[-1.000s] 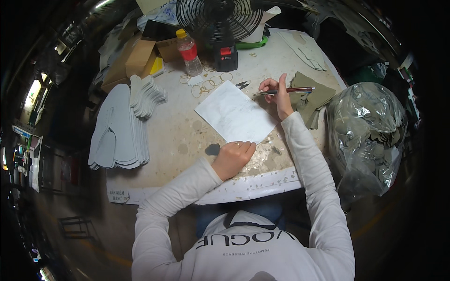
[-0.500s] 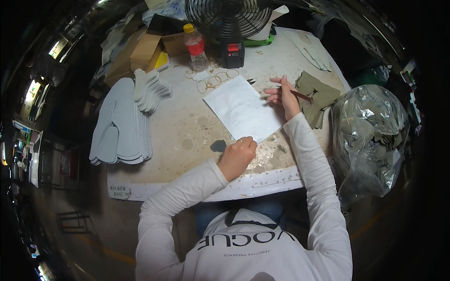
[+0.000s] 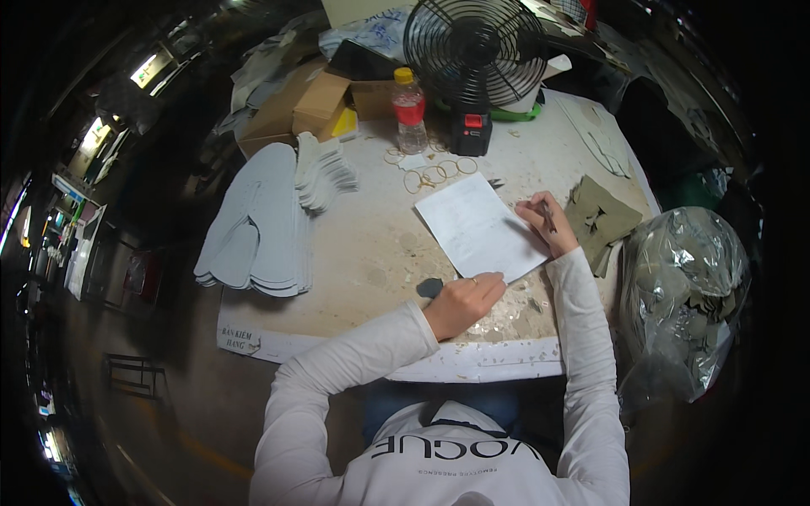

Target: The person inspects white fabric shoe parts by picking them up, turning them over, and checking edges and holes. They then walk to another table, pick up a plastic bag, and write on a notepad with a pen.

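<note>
A white sheet of paper (image 3: 481, 223) lies slanted on the worktable, with faint marks on it. My left hand (image 3: 464, 308) rests at its near corner, fingers curled together on the edge; their tips are hidden. Over the sheet's right edge, my right hand (image 3: 548, 224) is closed round a slim dark pen (image 3: 549, 218), which points upward past the fingers. A small dark grey scrap (image 3: 429, 287) lies just left of my left hand. Olive-coloured cut pieces (image 3: 601, 218) are stacked right beside my right hand.
Pale grey cut pieces (image 3: 253, 228) and smaller curved ones (image 3: 325, 173) are stacked at left. Rubber bands (image 3: 434, 174), a bottle (image 3: 409, 114), a black fan (image 3: 475, 51) and cardboard boxes (image 3: 321, 101) stand farther back. A clear plastic bag (image 3: 683, 295) bulges at the right edge.
My right hand has closed from spread fingers to a grip round the pen, which has turned more upright. My left hand stays on the paper's near corner. The whole view has shifted.
</note>
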Demonstrator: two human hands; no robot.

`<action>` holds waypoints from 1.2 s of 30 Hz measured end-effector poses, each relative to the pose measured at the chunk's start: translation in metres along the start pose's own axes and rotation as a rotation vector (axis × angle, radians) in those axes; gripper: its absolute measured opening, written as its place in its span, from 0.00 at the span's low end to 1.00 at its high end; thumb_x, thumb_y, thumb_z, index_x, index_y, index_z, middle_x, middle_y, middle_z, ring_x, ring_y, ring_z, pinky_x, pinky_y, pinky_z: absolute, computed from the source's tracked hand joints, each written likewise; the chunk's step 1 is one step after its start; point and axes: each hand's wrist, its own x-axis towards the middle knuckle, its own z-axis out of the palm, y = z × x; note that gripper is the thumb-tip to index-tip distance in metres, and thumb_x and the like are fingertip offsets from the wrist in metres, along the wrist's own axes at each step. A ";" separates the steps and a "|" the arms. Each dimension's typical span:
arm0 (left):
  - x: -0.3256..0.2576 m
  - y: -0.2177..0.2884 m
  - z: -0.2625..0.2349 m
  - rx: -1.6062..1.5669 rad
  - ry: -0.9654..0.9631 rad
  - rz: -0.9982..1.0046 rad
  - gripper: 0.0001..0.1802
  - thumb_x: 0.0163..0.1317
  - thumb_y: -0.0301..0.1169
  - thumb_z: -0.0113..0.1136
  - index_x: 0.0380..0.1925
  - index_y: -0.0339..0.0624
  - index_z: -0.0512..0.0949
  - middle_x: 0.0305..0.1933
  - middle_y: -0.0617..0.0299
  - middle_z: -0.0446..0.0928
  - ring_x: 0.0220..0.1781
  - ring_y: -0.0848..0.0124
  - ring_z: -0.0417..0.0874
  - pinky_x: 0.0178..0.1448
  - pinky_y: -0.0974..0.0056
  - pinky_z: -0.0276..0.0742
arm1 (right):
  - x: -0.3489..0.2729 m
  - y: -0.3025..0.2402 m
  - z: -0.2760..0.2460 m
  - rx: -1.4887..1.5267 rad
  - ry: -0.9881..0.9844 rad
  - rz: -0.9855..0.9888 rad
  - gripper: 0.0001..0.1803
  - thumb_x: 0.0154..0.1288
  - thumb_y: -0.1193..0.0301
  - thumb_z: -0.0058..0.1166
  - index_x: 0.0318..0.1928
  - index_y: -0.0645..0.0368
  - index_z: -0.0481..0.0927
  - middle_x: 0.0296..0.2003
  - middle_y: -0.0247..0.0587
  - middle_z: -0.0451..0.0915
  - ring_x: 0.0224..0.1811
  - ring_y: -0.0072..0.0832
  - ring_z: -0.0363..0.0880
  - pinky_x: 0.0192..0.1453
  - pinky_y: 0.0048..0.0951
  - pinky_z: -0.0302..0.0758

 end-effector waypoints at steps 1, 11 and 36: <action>0.001 0.001 -0.001 -0.020 0.028 0.023 0.13 0.49 0.23 0.55 0.37 0.35 0.77 0.47 0.55 0.78 0.40 0.68 0.82 0.34 0.70 0.78 | 0.000 -0.001 -0.001 0.005 -0.097 -0.017 0.14 0.54 0.74 0.62 0.33 0.53 0.67 0.33 0.30 0.73 0.36 0.16 0.70 0.39 0.17 0.68; 0.020 -0.026 0.011 -0.357 0.106 -0.227 0.19 0.51 0.23 0.59 0.45 0.44 0.76 0.60 0.52 0.67 0.58 0.53 0.71 0.59 0.56 0.70 | 0.071 -0.024 -0.072 -0.301 0.741 -0.311 0.10 0.50 0.83 0.55 0.32 0.58 0.71 0.23 0.40 0.75 0.26 0.26 0.76 0.33 0.28 0.72; 0.015 -0.063 0.009 -0.399 0.117 -0.225 0.11 0.50 0.19 0.57 0.35 0.40 0.80 0.48 0.55 0.75 0.48 0.57 0.75 0.42 0.64 0.79 | 0.187 -0.179 -0.073 -0.495 0.909 -0.139 0.12 0.53 0.62 0.58 0.37 0.53 0.84 0.28 0.45 0.83 0.35 0.39 0.84 0.41 0.39 0.79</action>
